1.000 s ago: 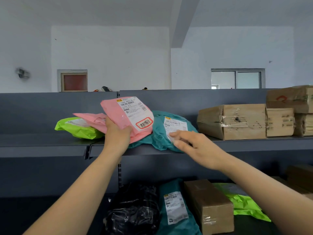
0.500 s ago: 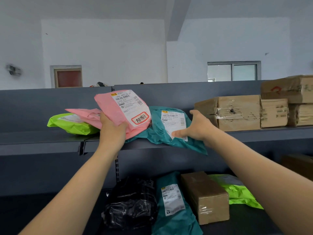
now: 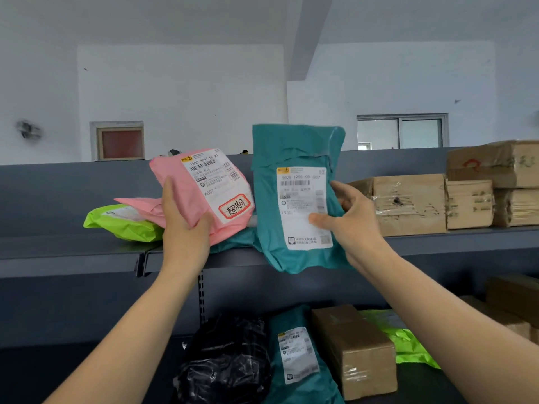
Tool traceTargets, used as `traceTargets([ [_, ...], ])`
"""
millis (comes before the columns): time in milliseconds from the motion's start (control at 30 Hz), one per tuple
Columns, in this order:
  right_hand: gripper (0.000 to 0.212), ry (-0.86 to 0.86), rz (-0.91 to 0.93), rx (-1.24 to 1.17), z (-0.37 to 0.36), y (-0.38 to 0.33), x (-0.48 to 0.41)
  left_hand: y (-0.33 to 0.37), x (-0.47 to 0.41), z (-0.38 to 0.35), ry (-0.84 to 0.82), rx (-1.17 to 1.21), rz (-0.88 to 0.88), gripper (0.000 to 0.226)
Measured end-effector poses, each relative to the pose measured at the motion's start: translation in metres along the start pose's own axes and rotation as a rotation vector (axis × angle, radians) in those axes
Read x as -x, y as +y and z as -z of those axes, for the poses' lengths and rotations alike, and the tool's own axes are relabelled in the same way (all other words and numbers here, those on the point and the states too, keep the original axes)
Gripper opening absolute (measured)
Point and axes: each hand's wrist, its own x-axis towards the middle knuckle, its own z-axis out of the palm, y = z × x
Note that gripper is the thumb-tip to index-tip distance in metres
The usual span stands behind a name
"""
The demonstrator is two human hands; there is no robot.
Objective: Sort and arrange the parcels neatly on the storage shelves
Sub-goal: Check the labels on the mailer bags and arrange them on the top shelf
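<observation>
Left hand gripping pink parcel tilting on upper shelf, right hand holding teal parcel upright just right of it, label facing near

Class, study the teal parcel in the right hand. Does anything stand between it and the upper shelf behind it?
Nothing visible blocks it. The teal parcel, gripped by the right hand, hangs before the upper shelf, between the pink parcel in the left hand and the cardboard boxes. The shelf directly behind it is hidden.
</observation>
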Motion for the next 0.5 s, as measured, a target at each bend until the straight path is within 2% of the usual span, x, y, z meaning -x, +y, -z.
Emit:
traceTargets([
  [233,0.066,0.080,0.165,-0.005,0.008,-0.023,-0.008,0.005,0.001,0.001,0.028,0.001,-0.061,0.076],
  [500,0.056,-0.004,0.166,0.297,0.006,-0.004,-0.032,0.002,-0.002,0.008,0.045,0.035,-0.085,0.076],
])
